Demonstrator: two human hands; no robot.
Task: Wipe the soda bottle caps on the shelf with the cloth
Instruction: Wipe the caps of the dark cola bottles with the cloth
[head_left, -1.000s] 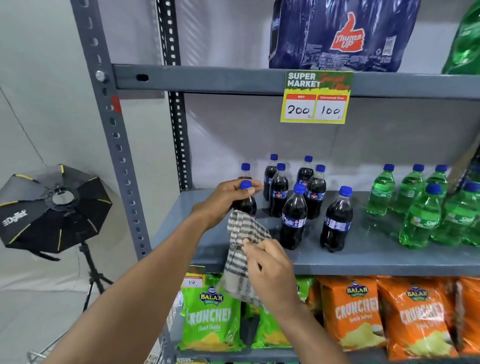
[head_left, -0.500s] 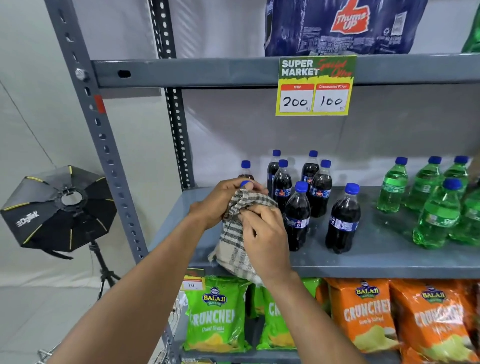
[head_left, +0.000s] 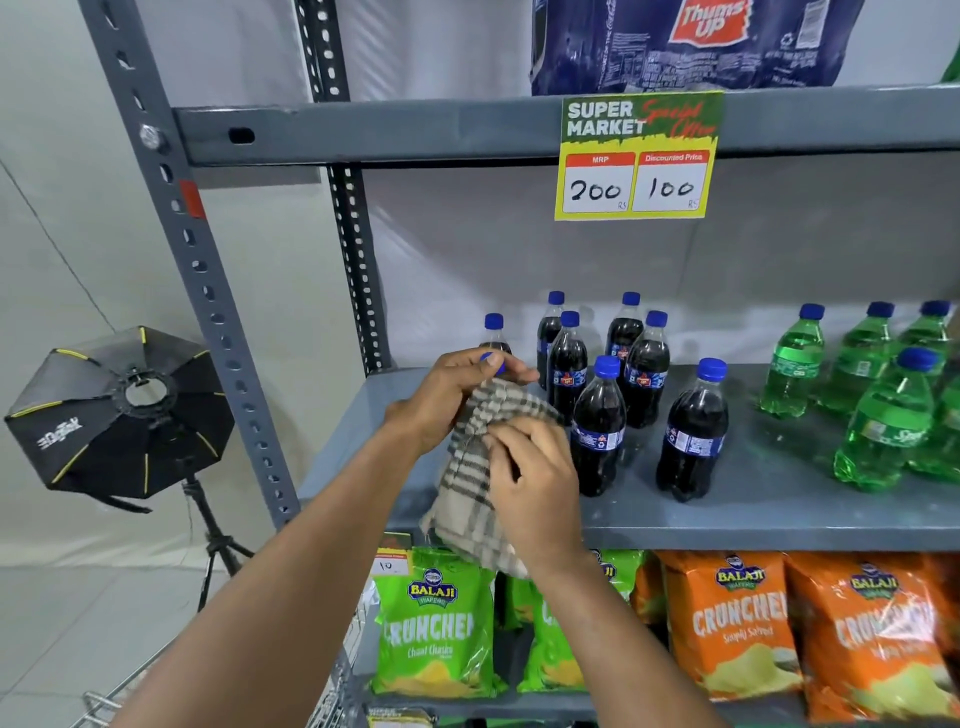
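Observation:
Several dark cola bottles with blue caps (head_left: 606, 367) stand on the grey middle shelf (head_left: 779, 519). My left hand (head_left: 452, 395) grips the neck of the front left cola bottle, and its blue cap (head_left: 493, 361) peeks out between my fingers. My right hand (head_left: 535, 483) holds a beige checked cloth (head_left: 472, 493) bunched against that bottle just under the cap. The bottle's body is hidden behind cloth and hands. Another cola bottle (head_left: 493, 332) stands right behind it.
Green soda bottles (head_left: 883, 426) with blue caps fill the shelf's right side. A yellow price tag (head_left: 636, 156) hangs from the upper shelf, under a Thums Up pack (head_left: 696, 41). Crisp bags (head_left: 436, 623) sit below. A black softbox on a stand (head_left: 119, 415) is left of the rack.
My right hand has brought the cloth up from below the shelf edge to the bottle held by my left hand. The camera has tilted slightly down and closer.

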